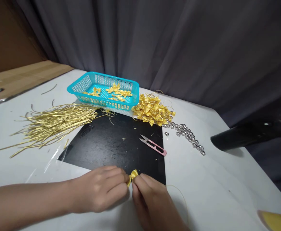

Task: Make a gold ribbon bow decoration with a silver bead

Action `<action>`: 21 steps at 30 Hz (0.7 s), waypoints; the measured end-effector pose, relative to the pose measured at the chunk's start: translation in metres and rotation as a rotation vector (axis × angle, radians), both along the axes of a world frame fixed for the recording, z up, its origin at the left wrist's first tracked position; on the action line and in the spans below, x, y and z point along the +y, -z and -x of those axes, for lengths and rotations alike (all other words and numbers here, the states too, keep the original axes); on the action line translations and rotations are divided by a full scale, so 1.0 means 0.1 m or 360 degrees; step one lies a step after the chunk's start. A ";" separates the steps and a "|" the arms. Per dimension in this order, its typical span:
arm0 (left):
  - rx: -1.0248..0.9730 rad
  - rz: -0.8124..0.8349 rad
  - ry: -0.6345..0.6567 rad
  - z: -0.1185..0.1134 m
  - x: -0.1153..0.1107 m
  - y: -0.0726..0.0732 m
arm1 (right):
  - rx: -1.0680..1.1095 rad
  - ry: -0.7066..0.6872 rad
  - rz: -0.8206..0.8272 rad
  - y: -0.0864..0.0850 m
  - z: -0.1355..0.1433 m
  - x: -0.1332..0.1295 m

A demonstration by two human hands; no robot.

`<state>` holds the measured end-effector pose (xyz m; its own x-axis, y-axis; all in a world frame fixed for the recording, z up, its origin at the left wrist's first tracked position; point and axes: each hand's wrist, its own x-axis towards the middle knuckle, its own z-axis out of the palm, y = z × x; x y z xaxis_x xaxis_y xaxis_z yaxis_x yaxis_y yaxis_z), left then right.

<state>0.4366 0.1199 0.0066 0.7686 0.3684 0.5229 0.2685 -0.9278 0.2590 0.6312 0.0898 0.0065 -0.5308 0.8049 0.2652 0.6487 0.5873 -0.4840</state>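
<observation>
A yellow ribbon bow (133, 175) is pinched between my two hands over the near edge of a black mat (111, 141). My left hand (101, 187) has its fingers closed on the bow's left side. On the bow's right side, my right hand (150, 195) grips with thumb and fingers. A thin gold cord (182, 195) curves out beside my right hand onto the white table. Pink-handled thread snips (153, 145) lie on the mat beyond my hands, blades apart. My fingertips partly hide the bow.
A blue basket (101, 102) holds several yellow bows. Gold cords (60, 120) lie in a bundle at left. Beside the basket is a heap of yellow bows (152, 109), with small silver beads (187, 133) trailing right. A black tube (227, 138) juts in from the right.
</observation>
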 end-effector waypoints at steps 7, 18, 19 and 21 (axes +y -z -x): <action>-0.0003 -0.0010 -0.0007 -0.02 -0.01 0.00 | -0.0001 0.0020 -0.0053 0.01 0.03 -0.02; -0.0014 0.0044 -0.0141 -0.02 0.00 0.04 | -0.0040 -0.0015 0.0059 -0.04 -0.01 0.00; -0.0008 0.0052 -0.0148 -0.02 0.00 0.05 | -0.0033 -0.0015 0.0058 -0.03 -0.01 0.00; -0.0001 0.0066 -0.0135 -0.01 0.01 0.05 | -0.0021 -0.0007 0.0066 -0.02 -0.01 -0.01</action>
